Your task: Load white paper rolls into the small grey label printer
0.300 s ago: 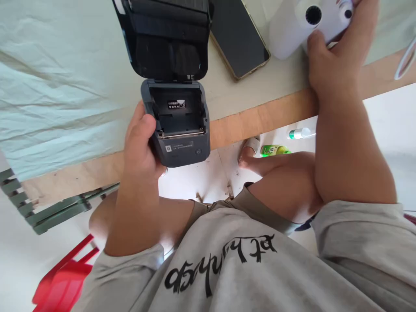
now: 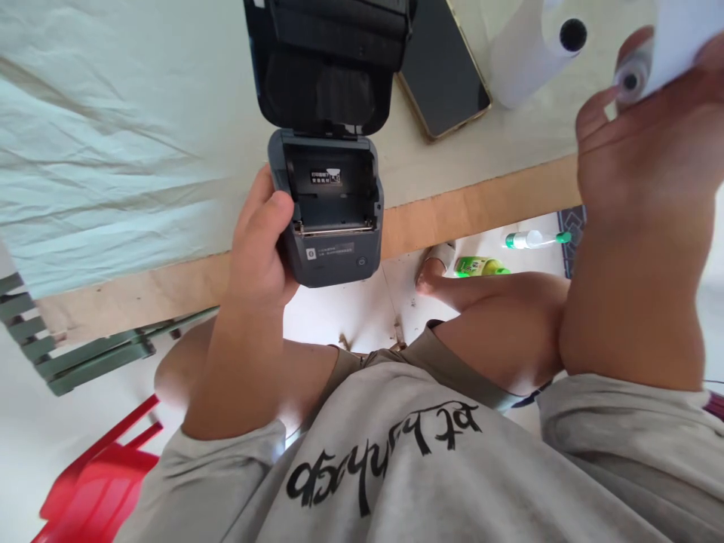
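Dark grey plastic made up the small printer (image 2: pixel 331 219), which sat at the near edge of the table (image 2: pixel 170 188) with its front overhanging the edge; its lid (image 2: pixel 328 64) was thrown back, away from the person, leaving the paper bay bare and facing up, probably so that a roll could drop straight in. The left hand (image 2: pixel 260 249) was wrapped round the printer's left side, thumb pressed on the top corner and the other fingers hidden beneath, a grip that seemed meant to steady the body against the table edge; the printer's long axis ran from the person toward the far side of the table, its button face pointing back at the person.

The right hand (image 2: pixel 645 151) was lifted above the table edge, well apart from the printer, with its fingers closed around a white paper roll (image 2: pixel 656 53); the roll's dark core end faced left toward the printer, so its axis lay roughly across the view; how tightly it was pinched I could not tell, since most of the roll ran out of the picture.

A second white roll (image 2: pixel 529 53) lay on the table with its core end turned toward the camera; a phone (image 2: pixel 444 72) lay face up between it and the open lid; on the floor below were a green bottle (image 2: pixel 478 265) and a red stool (image 2: pixel 96 490).
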`<control>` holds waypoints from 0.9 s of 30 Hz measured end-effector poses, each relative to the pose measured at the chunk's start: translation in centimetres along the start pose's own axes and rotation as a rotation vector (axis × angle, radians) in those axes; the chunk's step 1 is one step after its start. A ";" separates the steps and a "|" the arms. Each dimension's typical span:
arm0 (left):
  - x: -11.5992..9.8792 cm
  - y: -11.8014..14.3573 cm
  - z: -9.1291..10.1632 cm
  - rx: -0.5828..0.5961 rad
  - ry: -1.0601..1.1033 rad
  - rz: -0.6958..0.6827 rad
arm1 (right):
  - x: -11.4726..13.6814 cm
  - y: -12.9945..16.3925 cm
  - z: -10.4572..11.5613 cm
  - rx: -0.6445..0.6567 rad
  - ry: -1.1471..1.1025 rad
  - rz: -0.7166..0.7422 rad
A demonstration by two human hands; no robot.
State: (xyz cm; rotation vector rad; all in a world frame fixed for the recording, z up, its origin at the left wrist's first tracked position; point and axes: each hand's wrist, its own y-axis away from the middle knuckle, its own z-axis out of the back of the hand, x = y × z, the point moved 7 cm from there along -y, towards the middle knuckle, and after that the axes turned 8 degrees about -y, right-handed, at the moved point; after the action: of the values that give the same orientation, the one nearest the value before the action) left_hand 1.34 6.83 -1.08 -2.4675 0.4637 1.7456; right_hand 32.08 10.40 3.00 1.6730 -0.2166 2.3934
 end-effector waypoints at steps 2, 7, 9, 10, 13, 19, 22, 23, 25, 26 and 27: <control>0.1 0.0 -0.1 0.008 -0.004 0.014 | 1.2 2.0 -2.2 0.057 -0.214 -0.049; 0.0 0.0 0.0 -0.017 -0.040 0.021 | 2.0 7.1 -10.1 0.416 -0.596 -0.376; -0.1 0.1 -0.1 -0.016 -0.044 0.026 | 1.7 7.6 -11.4 0.430 -0.649 -0.431; -0.1 0.1 -0.1 -0.012 -0.044 0.024 | 1.5 7.6 -11.6 0.419 -0.679 -0.459; -0.2 0.2 -0.1 -0.012 -0.030 -0.001 | 0.9 7.2 -11.8 0.383 -0.730 -0.519; -0.1 0.2 0.0 -0.023 -0.017 0.013 | 1.4 6.8 -11.7 0.387 -0.661 -0.448; -0.2 0.2 -0.1 -0.017 -0.005 -0.007 | 1.4 6.7 -11.9 0.397 -0.708 -0.457; -0.2 0.2 0.0 -0.023 -0.002 -0.016 | 1.3 6.6 -12.0 0.400 -0.734 -0.483; -0.1 0.2 0.1 -0.033 0.004 -0.037 | 1.1 6.6 -12.1 0.396 -0.749 -0.536; -0.1 0.2 0.2 -0.038 0.010 -0.050 | 1.3 6.5 -12.1 0.382 -0.721 -0.527; 0.0 0.2 0.2 -0.043 0.018 -0.063 | 1.7 6.5 -11.9 0.363 -0.667 -0.484</control>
State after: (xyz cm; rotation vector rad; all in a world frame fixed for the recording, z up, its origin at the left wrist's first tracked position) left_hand 1.05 6.73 -1.11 -2.4998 0.3502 1.7290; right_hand 19.06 7.17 0.54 2.3093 0.4985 1.5304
